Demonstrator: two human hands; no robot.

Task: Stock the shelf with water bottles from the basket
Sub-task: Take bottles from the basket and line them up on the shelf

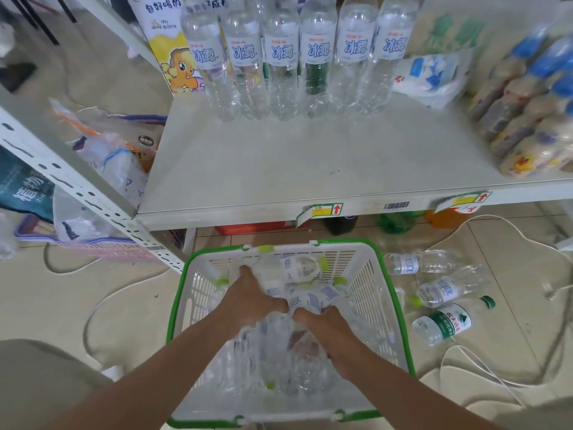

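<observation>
Shelf (310, 162): front half bare, centre frame; bottle row (297, 57) along rear edge.
Basket (366, 290): lower centre, on floor (62, 305) beneath shelf lip.
Fingers: left hand (251, 301) and right hand (324, 328) curl round basket bottles (307, 301).

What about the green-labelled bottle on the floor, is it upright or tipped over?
Tipped over: the green-labelled bottle lies flat on its side, just right of the basket.

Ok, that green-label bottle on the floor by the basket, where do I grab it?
Take the green-label bottle around its labelled middle, coming from above and gripping across its width. It lies on its side with the cap pointing away to the right, so the round body is the widest free span.
</observation>
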